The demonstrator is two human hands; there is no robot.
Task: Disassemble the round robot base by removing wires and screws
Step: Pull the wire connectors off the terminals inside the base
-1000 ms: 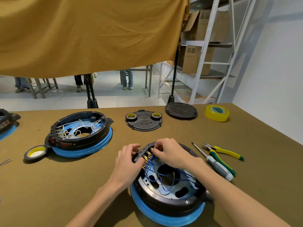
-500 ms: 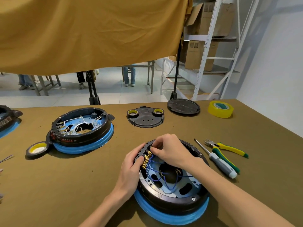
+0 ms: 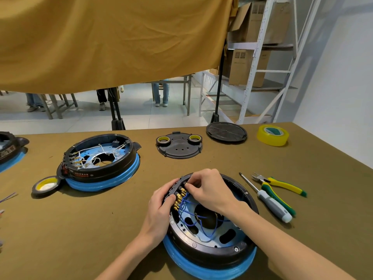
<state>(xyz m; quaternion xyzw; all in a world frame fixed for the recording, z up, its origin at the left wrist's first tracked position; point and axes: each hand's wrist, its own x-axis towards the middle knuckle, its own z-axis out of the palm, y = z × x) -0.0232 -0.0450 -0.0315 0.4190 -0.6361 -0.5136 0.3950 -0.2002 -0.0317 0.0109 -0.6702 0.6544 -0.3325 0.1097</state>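
Observation:
A round black robot base (image 3: 212, 253) on a blue ring lies open in front of me, with blue wires (image 3: 193, 211) running from a row of brass terminals (image 3: 178, 199) at its left rim. My left hand (image 3: 159, 207) grips the outer left rim beside the terminals. My right hand (image 3: 210, 188) reaches over the rim, thumb and fingers pinched on a wire end at the uppermost terminal.
A second open base with white wires (image 3: 101, 158) sits far left, a tape roll (image 3: 45, 184) beside it. Two black covers (image 3: 179, 146) (image 3: 226, 132), yellow tape (image 3: 272, 135), a screwdriver (image 3: 268, 201) and yellow-green pliers (image 3: 278, 186) lie to the right.
My left hand has slid from the top of the rim down onto its outer left side. The right hand stays pinched at the terminals, and my view has shifted slightly.

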